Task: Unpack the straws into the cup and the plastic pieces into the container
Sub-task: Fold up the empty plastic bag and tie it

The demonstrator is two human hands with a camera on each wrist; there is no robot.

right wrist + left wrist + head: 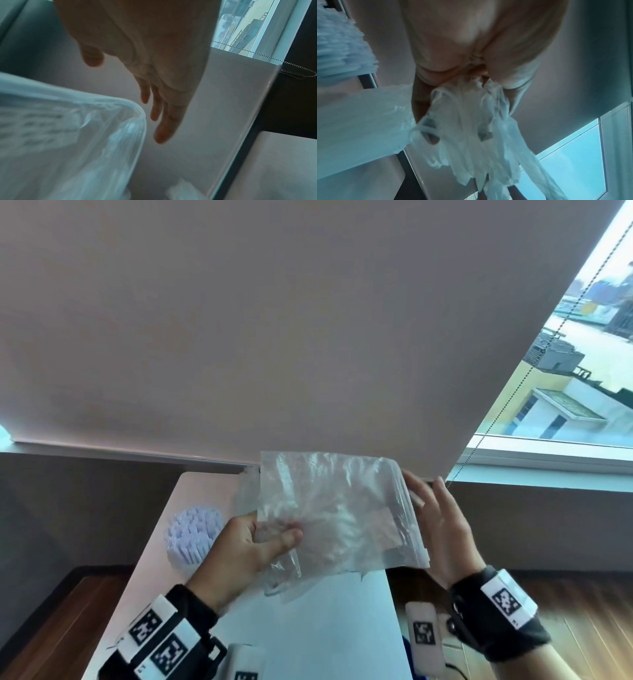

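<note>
My left hand (239, 549) pinches one crumpled clear plastic bag (335, 511) in its grip above the white table (308, 628); my right hand (442, 529) hovers open-fingered beside it, holding nothing; one cupful of straws (193, 534) stands at left

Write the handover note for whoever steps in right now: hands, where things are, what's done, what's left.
Left hand: pinches the lower left corner of the stack of clear plastic pieces, held up above the white table.
Right hand: open, fingers straight, beside the stack's right edge, not gripping.
Straws: a white bundle stands upright on the table to the left; the cup itself cannot be made out.
Container: not in view.
Done: straws look unpacked.
Left: put the plastic pieces in the container.
</note>
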